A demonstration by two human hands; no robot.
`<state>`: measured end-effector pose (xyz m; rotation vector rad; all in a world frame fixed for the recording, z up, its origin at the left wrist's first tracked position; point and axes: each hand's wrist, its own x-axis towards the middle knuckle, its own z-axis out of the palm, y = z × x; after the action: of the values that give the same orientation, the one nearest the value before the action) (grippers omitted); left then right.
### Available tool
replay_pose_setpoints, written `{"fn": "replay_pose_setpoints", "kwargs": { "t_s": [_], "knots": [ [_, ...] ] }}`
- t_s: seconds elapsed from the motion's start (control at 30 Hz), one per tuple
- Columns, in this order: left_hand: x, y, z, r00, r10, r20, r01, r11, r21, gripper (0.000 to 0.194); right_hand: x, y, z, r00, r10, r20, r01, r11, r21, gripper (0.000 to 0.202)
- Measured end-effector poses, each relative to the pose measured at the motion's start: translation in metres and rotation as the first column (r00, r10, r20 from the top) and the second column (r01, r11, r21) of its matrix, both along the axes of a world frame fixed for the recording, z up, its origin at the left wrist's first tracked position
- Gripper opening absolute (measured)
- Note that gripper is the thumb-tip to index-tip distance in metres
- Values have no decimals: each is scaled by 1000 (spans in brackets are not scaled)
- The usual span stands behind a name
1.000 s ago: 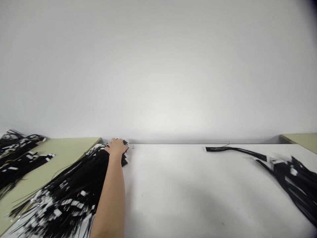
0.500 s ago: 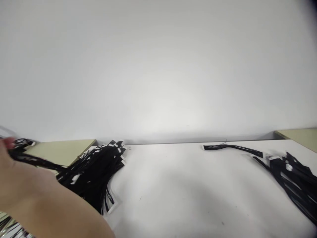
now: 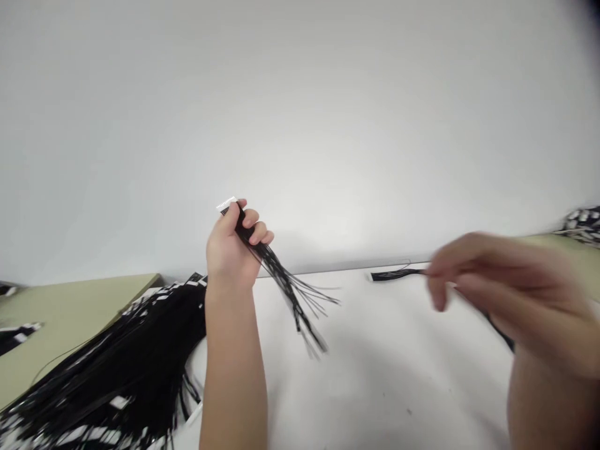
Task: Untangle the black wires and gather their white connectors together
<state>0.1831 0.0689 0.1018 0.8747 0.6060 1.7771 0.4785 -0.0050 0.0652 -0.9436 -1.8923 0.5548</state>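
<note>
Raised above the white table, my left hand [image 3: 237, 240] is closed around a wire harness [image 3: 276, 269] of thin black wires. Its white connector [image 3: 226, 204] sticks out past my thumb, and the loose wire ends hang down to the right. At the right, my right hand [image 3: 497, 281] is smeared by motion over the far side of the table, its fingers bent. Just left of its fingertips lies another black wire harness [image 3: 396, 274] with a white end. Whether those fingers touch it, I cannot tell.
A large heap of black wire harnesses [image 3: 150, 350] with white connectors covers the left side of the white table [image 3: 356, 387]. Pale green surfaces [image 3: 84, 300] flank it, with more harnesses [image 3: 584, 225] at far right. A white wall [image 3: 300, 125] stands behind.
My left arm has swung from the far left to the middle, and the harness is now held up in that hand. My right hand has come into view over the right-hand harnesses.
</note>
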Motion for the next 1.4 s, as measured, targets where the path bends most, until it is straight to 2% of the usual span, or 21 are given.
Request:
{"fn": "replay_pose_setpoints", "kwargs": {
  "t_s": [0.03, 0.07, 0.13, 0.23, 0.4, 0.63, 0.73, 0.93, 1.0, 1.1, 1.2, 1.3, 1.4],
  "knots": [
    [5, 5, -1, 998, -2, 66, 2, 1000, -3, 15, -12, 8, 5, 991, 107, 78, -103, 993, -58, 16],
    [9, 9, -3, 993, 5, 120, -5, 1000, 0, 15, -24, 16, 7, 971, 174, 167, -154, 980, -122, 16],
    [15, 15, -8, 981, 12, 191, -13, 1000, 5, 15, -44, 31, 4, 916, 195, 350, -115, 965, -235, 18],
    [22, 21, -16, 975, -1, 221, -2, 1000, 15, 14, -58, 44, -10, 843, 125, 523, 1, 972, -235, 20],
    [26, 27, -22, 969, 1, 247, -11, 999, 37, 13, -55, 51, -22, 776, 150, 612, 48, 954, -296, 23],
    [10, 26, -22, 964, -44, 262, 12, 993, 121, 14, -52, 62, -38, 723, 227, 652, 70, 915, -397, 13],
    [5, 24, -21, 969, -51, 243, 12, 987, 162, 17, -59, 69, -49, 729, 276, 626, 37, 897, -439, 13],
    [5, 21, -20, 964, -83, 254, 32, 979, 200, 21, -84, 79, -72, 796, 310, 519, -73, 901, -427, 22],
    [5, 21, -21, 966, -80, 245, 27, 977, 212, 21, -87, 83, -77, 821, 343, 456, -108, 878, -466, 25],
    [2, 21, -22, 972, -56, 229, 1, 973, 230, 25, -83, 87, -75, 851, 382, 360, -147, 832, -534, 34],
    [-1, 22, -22, 980, 22, 199, -72, 967, 245, 31, -71, 91, -64, 869, 395, 298, -166, 800, -577, 30],
    [-1, 23, -19, 977, 130, 171, -168, 957, 234, 29, -58, 94, -53, 909, 392, 142, -205, 717, -666, 26],
    [-3, 24, -15, 952, 281, 122, -302, 930, 208, 25, -48, 99, -47, 948, 282, -147, -292, 588, -754, 30]
  ]
}}
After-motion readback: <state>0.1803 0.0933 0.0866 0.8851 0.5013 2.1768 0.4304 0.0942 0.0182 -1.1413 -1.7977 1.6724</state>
